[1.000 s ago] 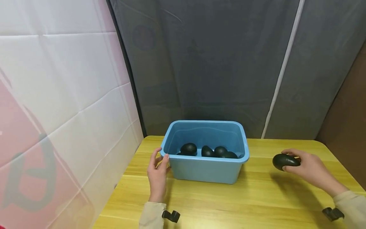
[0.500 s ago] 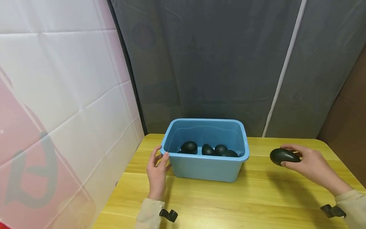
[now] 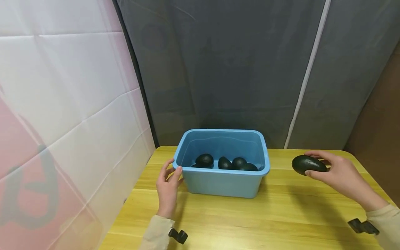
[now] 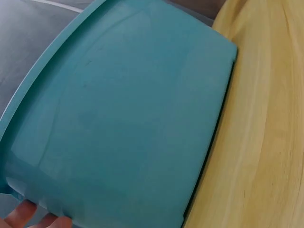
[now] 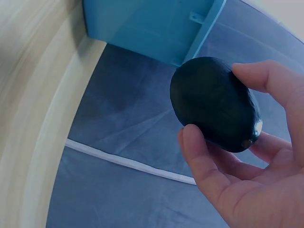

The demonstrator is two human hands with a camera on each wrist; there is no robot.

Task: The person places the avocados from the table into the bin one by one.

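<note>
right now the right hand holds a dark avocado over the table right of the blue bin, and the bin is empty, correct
Not quite: the blue bin is not empty. The head view shows several dark avocados lying in it. The rest holds: the right hand grips a dark avocado to the bin's right.

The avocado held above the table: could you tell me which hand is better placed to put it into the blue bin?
Probably the right hand: it already grips the avocado beside the blue bin, while the left hand rests against the bin's left corner.
</note>
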